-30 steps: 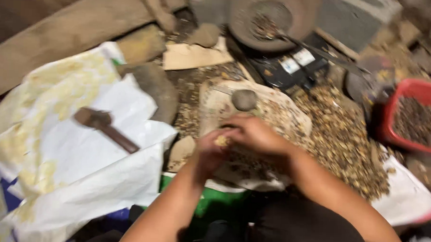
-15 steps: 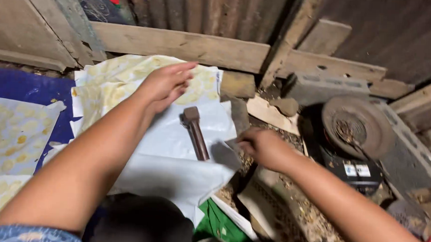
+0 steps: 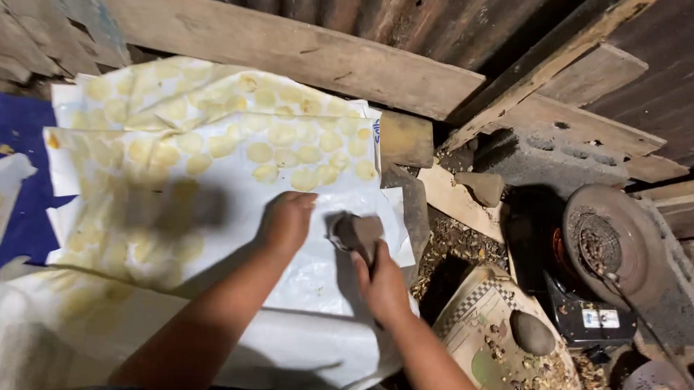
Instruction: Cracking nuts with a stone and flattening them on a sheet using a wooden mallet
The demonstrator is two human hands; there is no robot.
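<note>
Right hand (image 3: 380,282): closed around the handle of a hammer (image 3: 358,234), gripped tight, knuckles up.
Hammer: held low over the white sheet (image 3: 313,274), blunt brown head tipped toward the left hand, handle hidden in the fist.
Left hand (image 3: 287,220): pressed down on the white sheet just beside the hammer head, fingers curled under; whether pinching something, impossible to tell.
White sheet: spread flat under both hands, its far half dotted with rows of pale yellow flattened discs (image 3: 284,133).
Further left: blue cloth (image 3: 11,129) peeking out between more white sheets carrying more yellow discs.
Behind: long wooden plank (image 3: 290,51) lying across the top, rusty corrugated metal above it.
To the right: smooth grey stone (image 3: 532,332) resting on a chequered slab (image 3: 481,323) littered with shell bits.
Far right: round rusty metal dish (image 3: 603,235) sitting by a concrete block (image 3: 556,160).
</note>
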